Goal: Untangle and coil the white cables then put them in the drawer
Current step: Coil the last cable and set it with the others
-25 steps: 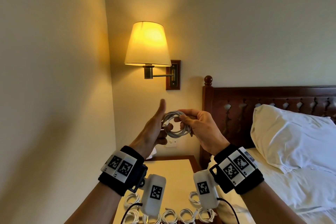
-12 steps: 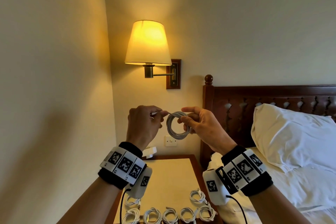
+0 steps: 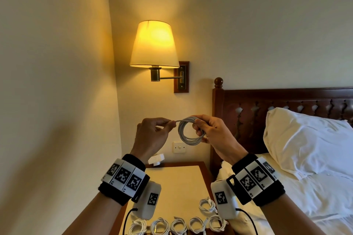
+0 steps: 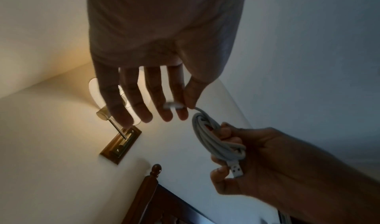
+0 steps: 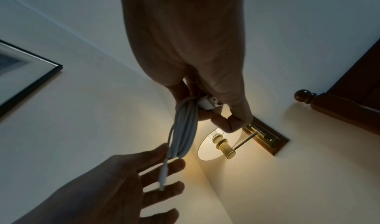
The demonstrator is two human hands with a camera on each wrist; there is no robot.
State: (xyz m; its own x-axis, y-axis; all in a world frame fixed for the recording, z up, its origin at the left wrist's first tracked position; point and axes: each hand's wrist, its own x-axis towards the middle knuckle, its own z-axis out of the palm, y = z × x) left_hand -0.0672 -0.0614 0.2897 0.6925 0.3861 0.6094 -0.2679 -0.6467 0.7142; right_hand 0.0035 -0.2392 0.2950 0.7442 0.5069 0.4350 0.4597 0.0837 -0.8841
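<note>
- The left hand (image 3: 150, 135), left of the wall lamp's bracket and below the wall lamp (image 3: 153, 53), pinches the free tail of the white cable (image 3: 188, 129) between thumb and forefinger; the other fingers look loosely spread in the left wrist view.
- Just right of that hand, under the lamp, the cable hangs in the air as a small round coil of several turns, with its tail running left into the pinch.
- The right hand (image 3: 212, 133), below and right of the lamp, has its fingers curled around the coil's right side and holds the turns together.
- Well below the lamp, finished coils (image 3: 177, 225) lie in a row along the near edge of the bedside table (image 3: 179, 179), with one more (image 3: 207, 205) just behind the row's right end. No drawer is visible in any view.
- Step in hand, as I judge it: closing off the coil, with only the short tail left loose. The next move likely calls for wrapping or tucking that tail around the turns while the right hand keeps them from springing apart, then setting the coil down.
- The head view shows the coil's round shape and the table. The wrist views alone show the plugs: a flat white USB plug (image 4: 236, 169) under the right fingers, and a slim connector (image 5: 162, 178) at the tail in the left hand.
</note>
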